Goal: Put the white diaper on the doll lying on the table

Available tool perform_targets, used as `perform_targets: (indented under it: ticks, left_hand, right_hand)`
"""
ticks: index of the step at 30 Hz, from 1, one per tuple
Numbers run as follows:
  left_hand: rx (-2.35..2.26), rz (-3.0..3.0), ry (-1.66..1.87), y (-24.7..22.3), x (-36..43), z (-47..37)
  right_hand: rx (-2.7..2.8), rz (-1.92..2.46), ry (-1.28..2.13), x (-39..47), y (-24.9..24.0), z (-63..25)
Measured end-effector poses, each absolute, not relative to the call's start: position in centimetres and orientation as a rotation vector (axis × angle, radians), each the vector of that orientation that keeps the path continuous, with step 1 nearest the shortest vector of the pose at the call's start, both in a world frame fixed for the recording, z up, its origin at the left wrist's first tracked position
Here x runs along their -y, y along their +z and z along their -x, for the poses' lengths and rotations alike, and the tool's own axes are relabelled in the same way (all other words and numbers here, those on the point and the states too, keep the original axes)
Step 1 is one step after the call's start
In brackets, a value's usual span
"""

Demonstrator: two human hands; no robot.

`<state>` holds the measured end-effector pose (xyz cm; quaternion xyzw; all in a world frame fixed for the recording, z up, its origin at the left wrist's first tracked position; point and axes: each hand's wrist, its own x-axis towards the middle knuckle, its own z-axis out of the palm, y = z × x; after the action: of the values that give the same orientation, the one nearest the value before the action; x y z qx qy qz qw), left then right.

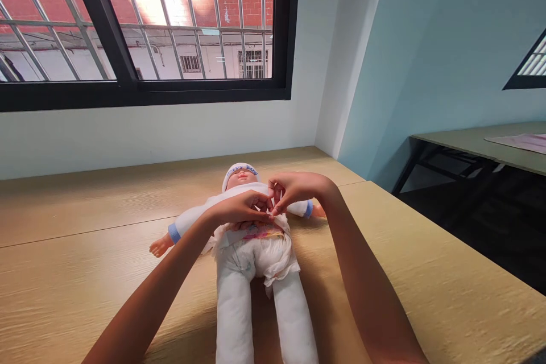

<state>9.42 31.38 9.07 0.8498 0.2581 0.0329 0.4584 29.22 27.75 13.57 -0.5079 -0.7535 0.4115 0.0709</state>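
A baby doll (234,296) lies on its back, its legs pointing toward me, in a white top with blue cuffs and a white cap with lettering. Around its hips is a white diaper (273,253) with a coloured print at the waist. My left hand (244,207) has its fingers pinched at the upper edge of the diaper. Fingertips touching those of the left, my right hand (294,189) pinches the same edge over the doll's belly. The exact bit between the fingertips is too small to make out.
The doll rests on a light wooden table (85,273) against the wall, below a barred window (191,91) with a black frame. To the right, past the table's edge, stands another table (469,139) with a pink cloth (522,141) on it.
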Motion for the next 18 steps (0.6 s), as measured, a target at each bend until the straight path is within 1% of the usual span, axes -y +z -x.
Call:
perform_targets:
  ticks: [5,10,18]
  left_hand:
    - [-0.625,-2.096,0.099,9.0,-31.4,-9.4]
    - [-0.639,-2.095,0.094,8.9,-31.5,-9.4]
    - [-0.599,-2.095,0.083,9.3,-31.2,-9.5]
  right_hand:
    - [2.214,1.68,1.07,-26.8,14.6,-29.3]
    - [2.228,1.656,1.158,-26.0,15.1,-28.9]
    - [2.293,1.623,1.198,-27.0,14.0,-28.5]
